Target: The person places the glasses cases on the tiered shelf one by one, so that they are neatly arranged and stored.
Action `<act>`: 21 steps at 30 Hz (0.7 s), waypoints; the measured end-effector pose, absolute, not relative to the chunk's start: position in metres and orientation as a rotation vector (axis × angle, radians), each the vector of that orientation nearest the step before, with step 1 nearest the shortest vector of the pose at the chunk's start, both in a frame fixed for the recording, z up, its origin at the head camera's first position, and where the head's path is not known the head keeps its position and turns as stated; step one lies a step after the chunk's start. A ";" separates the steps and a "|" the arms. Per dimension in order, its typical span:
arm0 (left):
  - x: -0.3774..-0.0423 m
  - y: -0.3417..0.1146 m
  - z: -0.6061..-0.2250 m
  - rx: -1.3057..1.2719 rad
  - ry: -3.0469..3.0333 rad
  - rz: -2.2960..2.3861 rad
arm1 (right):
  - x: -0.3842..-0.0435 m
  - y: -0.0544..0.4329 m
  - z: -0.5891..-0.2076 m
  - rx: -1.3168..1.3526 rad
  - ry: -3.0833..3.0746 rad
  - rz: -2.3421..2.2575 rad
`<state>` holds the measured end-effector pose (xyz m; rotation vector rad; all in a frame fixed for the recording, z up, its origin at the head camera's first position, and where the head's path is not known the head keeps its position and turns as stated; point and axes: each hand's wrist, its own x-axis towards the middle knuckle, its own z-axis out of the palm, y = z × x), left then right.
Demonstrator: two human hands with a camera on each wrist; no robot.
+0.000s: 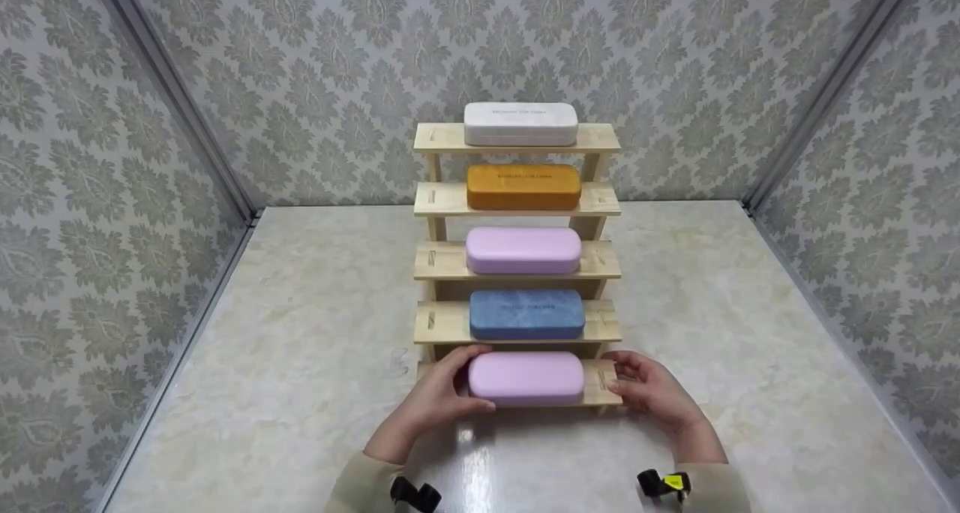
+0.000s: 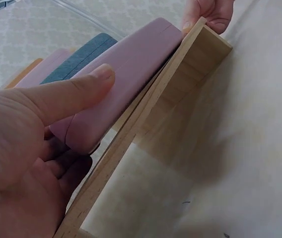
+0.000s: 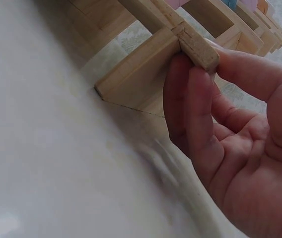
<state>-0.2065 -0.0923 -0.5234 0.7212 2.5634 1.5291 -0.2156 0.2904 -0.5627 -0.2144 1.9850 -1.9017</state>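
A pink glasses case (image 1: 526,376) lies on the lowest step of a wooden stepped rack (image 1: 602,382). My left hand (image 1: 442,393) grips its left end, with the thumb along the front face in the left wrist view and the fingers behind, partly hidden. At the right end of that same step, my right hand (image 1: 654,393) pinches the board's end (image 3: 198,49) between thumb and curled fingers. One step up sits a blue case (image 1: 527,315). Above it, each on its own step, are another pink case (image 1: 523,250), an orange case (image 1: 523,187) and a white case (image 1: 520,124).
The rack stands on a pale marbled table (image 1: 315,310). Patterned wallpaper panels (image 1: 510,40) enclose the table at the back and both sides, with metal strips (image 1: 180,93) at the corners. Black straps with small devices (image 1: 415,494) are on both wrists.
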 end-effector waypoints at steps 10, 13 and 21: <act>-0.208 -0.091 -0.522 0.751 2.612 1.458 | -0.217 0.290 -0.561 -0.220 1.950 -1.921; -0.208 -0.091 -0.523 0.761 2.617 1.442 | -0.217 0.290 -0.561 -0.217 1.960 -1.912; -0.208 -0.092 -0.524 0.749 2.613 1.435 | -0.216 0.291 -0.563 -0.218 1.988 -1.896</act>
